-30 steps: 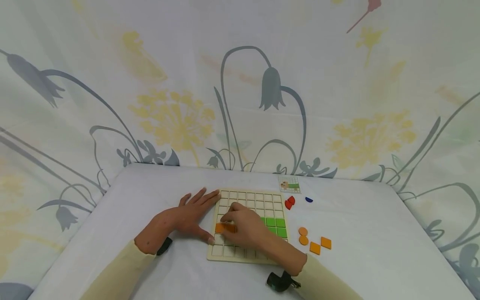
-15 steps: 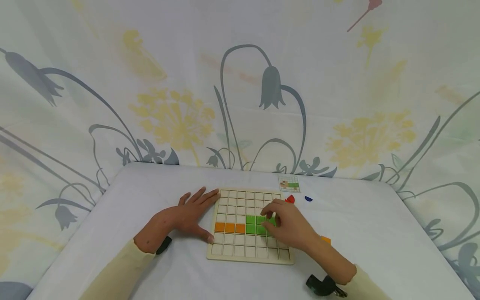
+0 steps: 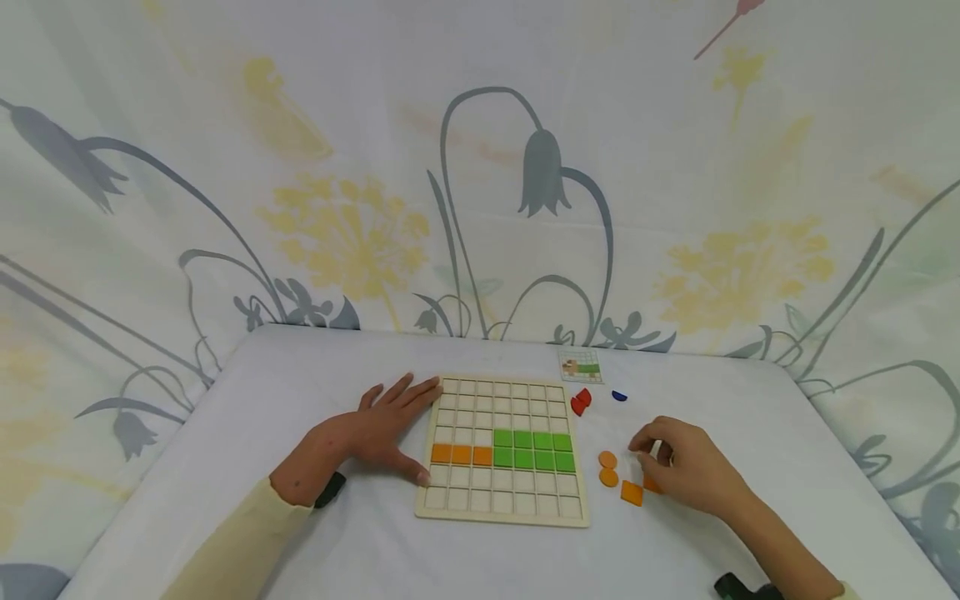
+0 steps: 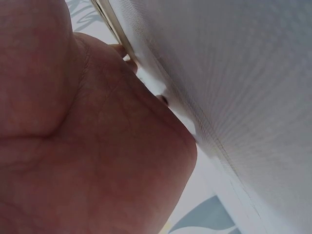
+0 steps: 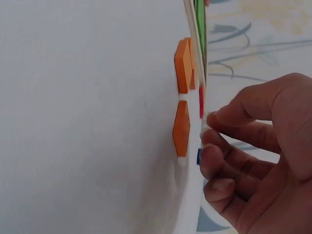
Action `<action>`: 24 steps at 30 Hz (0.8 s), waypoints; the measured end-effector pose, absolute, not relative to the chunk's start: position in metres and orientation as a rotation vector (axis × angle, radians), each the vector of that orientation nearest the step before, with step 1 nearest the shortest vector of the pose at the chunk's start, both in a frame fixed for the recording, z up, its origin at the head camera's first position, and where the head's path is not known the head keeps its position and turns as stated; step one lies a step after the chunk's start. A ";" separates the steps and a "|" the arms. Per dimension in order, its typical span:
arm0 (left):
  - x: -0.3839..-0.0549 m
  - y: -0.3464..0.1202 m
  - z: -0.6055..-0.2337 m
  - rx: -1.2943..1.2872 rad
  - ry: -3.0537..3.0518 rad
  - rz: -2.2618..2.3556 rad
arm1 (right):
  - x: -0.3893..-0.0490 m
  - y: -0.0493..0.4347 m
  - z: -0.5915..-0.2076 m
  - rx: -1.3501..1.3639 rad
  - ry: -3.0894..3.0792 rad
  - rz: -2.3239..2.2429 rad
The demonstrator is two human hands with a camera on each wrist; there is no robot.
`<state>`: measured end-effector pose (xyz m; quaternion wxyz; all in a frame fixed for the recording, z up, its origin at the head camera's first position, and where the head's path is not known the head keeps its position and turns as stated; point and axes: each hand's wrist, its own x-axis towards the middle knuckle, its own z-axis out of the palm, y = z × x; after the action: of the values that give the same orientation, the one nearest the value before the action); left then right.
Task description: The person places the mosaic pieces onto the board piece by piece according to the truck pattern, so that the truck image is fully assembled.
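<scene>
Since a second ago our right hand (image 3: 686, 471) has left the pale wooden grid board (image 3: 501, 508) for loose orange square tiles (image 3: 632, 493) right of it, grip curled, empty. Left hand (image 3: 378, 425) flat beside the board. Three orange, eight green tiles seated; most cells unfilled.

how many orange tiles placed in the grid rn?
3, side by side in one row at the left edge of the board: orange tiles, directly left of the green block.
</scene>
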<state>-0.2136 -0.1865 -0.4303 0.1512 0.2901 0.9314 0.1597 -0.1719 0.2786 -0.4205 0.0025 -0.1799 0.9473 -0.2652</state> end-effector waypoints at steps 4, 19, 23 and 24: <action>-0.214 -0.186 -0.432 0.827 2.678 0.449 | -0.169 0.294 -0.420 -0.658 2.877 -0.791; -0.214 -0.186 -0.431 0.825 2.685 0.450 | -0.171 0.304 -0.422 -0.718 2.719 -0.816; -0.213 -0.186 -0.430 0.822 2.680 0.452 | -0.171 0.305 -0.422 -0.714 2.672 -0.845; -0.213 -0.186 -0.430 0.822 2.679 0.451 | -0.172 0.305 -0.422 -0.720 2.659 -0.855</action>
<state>-0.2132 -0.1863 -0.4299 0.1509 0.2862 0.9331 0.1569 -0.1718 0.3049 -0.4220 0.1281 -0.2475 0.9143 -0.2938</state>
